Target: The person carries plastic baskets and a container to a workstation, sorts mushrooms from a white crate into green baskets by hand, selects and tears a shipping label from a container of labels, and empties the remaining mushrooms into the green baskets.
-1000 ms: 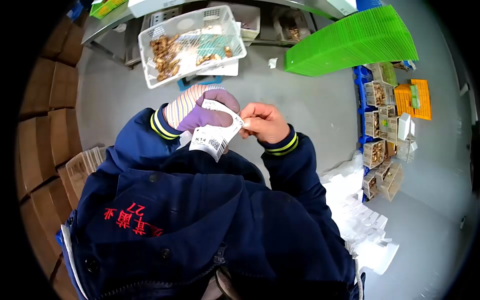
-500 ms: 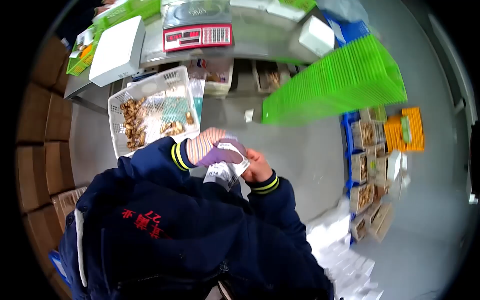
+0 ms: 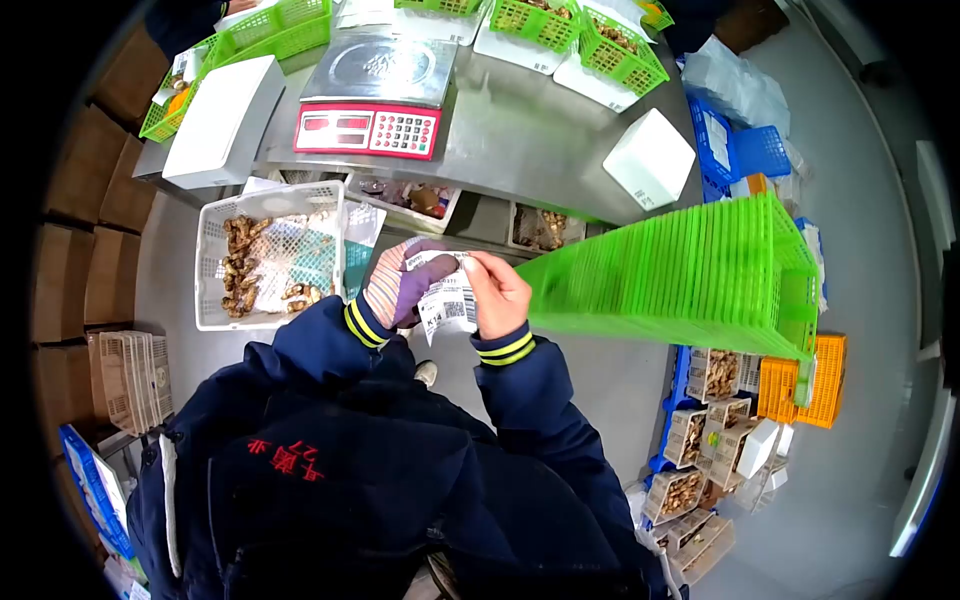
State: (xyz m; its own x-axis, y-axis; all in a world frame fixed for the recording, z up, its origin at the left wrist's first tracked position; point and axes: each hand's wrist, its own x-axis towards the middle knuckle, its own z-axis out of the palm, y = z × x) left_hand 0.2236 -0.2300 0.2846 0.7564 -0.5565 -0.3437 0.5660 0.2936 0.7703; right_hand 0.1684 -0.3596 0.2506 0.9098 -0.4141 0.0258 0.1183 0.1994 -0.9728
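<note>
A white printed label (image 3: pixel 447 308) with a barcode, a square code and "K14" is held in front of my chest. My left hand (image 3: pixel 398 282), in a striped glove with purple palm and fingers, is closed on its left side, thumb over the printed face. Bare, my right hand (image 3: pixel 503 294) pinches the label's upper right edge between thumb and fingers. To the left of my hands is a white perforated basket (image 3: pixel 203 290) with brown mushroom-like pieces (image 3: pixel 240 262) inside.
A red-fronted scale (image 3: pixel 368 132) stands on the steel table (image 3: pixel 520 125), with white boxes (image 3: pixel 650 160) on either side. At right, a long stack of green crates (image 3: pixel 670 270) reaches close to my right hand. Filled bins (image 3: pixel 682 438) line the floor beyond.
The view has shifted, so the table and scale appear lower and more of the table shows. My right hand has come up to the label's top edge, and the label's printed face is more visible.
</note>
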